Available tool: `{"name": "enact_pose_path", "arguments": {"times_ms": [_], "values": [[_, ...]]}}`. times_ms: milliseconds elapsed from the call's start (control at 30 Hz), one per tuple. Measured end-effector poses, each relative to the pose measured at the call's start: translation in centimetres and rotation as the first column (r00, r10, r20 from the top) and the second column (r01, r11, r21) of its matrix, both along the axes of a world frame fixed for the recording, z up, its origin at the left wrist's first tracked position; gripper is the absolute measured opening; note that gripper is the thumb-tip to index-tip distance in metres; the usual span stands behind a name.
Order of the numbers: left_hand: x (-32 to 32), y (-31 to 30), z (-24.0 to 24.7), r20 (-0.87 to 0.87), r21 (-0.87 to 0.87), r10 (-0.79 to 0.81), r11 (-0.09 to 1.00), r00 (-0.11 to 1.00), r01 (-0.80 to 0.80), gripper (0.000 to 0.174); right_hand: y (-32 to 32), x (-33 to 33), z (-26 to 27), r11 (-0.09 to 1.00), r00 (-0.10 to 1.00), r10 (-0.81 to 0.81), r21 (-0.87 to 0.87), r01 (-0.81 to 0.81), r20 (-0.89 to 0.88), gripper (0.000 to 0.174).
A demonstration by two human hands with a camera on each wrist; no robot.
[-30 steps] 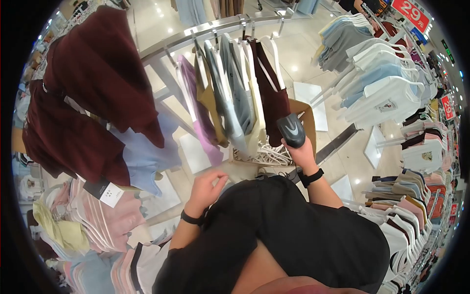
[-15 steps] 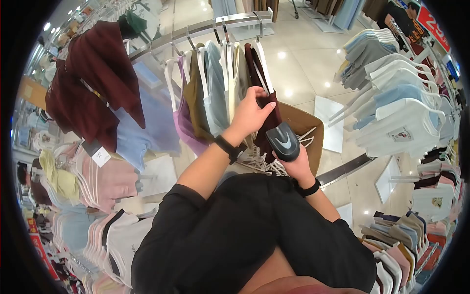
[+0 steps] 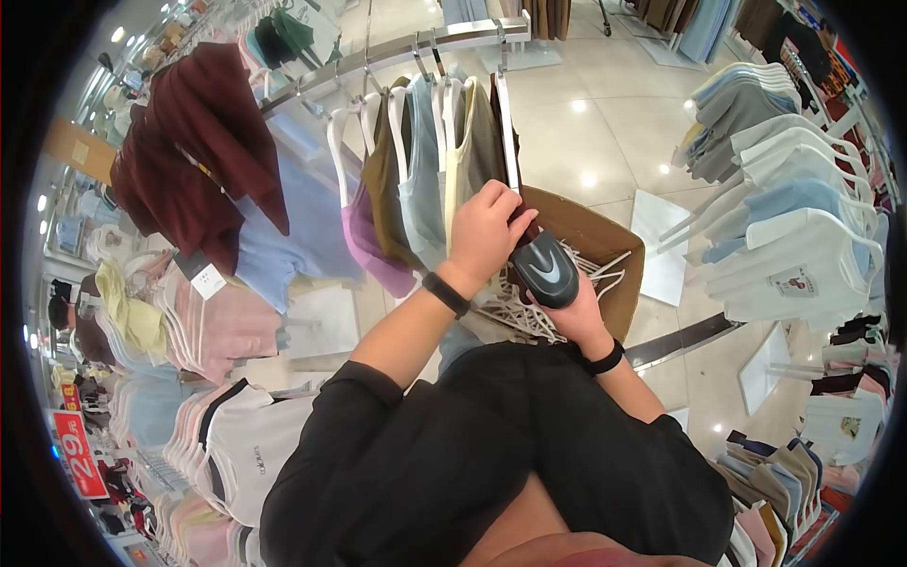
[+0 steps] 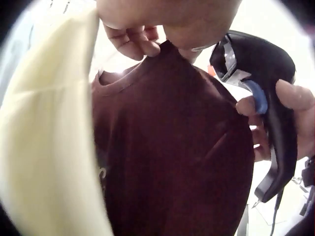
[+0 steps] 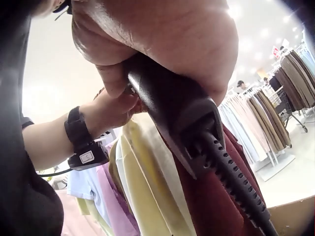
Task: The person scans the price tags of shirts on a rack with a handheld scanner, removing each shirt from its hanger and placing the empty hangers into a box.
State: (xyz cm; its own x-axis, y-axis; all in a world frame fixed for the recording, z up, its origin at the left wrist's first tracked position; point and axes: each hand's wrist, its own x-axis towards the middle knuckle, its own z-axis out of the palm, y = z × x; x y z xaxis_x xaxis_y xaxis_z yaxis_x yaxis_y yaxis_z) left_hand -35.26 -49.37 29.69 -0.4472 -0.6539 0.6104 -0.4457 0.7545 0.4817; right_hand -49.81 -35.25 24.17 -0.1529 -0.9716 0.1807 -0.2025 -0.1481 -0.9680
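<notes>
We log: L hand [image 3: 484, 231] fingers pinched on collar of maroon shirt [image 4: 167, 147], which hangs last on rail [image 3: 397, 49], next to yellow shirt [image 4: 44, 123]. R hand [image 3: 574, 317] fingers clamped round scanner [image 3: 545, 267], just beside maroon shirt, over box [image 3: 605, 248] w/ hangers.

Glossy tiled floor [image 3: 576, 142], crowded clothing racks [image 3: 784, 217], ceiling-light reflections
</notes>
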Motion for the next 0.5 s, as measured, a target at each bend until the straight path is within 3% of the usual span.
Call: {"name": "enact_pose_path", "arguments": {"times_ms": [133, 233, 333, 433, 500], "values": [[1.2, 0.9, -2.4, -0.037, -0.119, -0.028, 0.993, 0.999, 0.024, 0.023, 0.9, -0.2, -1.3, 1.000, 1.000, 0.015, 0.004, -0.015, 0.005, 0.041], [1.7, 2.0, -4.5, -0.033, -0.009, 0.001, 1.000, 0.999, -0.002, 0.028, 1.3, -0.6, -2.4, 0.997, 0.996, 0.049, 0.055, -0.053, 0.079, 0.041], [1.6, 3.1, -5.6, -0.114, 0.249, 0.098, 0.966, 0.989, -0.067, 0.039, 1.6, -0.6, -1.6, 0.999, 0.996, 0.004, 0.043, -0.008, 0.092, 0.040], [0.6, 3.7, -6.3, -0.427, 0.374, 0.123, 0.926, 0.896, 0.051, 0.047, 1.8, -1.1, -1.3, 0.998, 0.994, -0.021, 0.065, 0.014, 0.108, 0.041], [0.7, 3.7, -6.2, -0.374, 0.428, 0.100, 0.900, 0.922, 0.076, 0.048, 1.5, -1.4, -1.7, 0.996, 0.994, -0.041, 0.083, 0.032, 0.097, 0.039]]}}
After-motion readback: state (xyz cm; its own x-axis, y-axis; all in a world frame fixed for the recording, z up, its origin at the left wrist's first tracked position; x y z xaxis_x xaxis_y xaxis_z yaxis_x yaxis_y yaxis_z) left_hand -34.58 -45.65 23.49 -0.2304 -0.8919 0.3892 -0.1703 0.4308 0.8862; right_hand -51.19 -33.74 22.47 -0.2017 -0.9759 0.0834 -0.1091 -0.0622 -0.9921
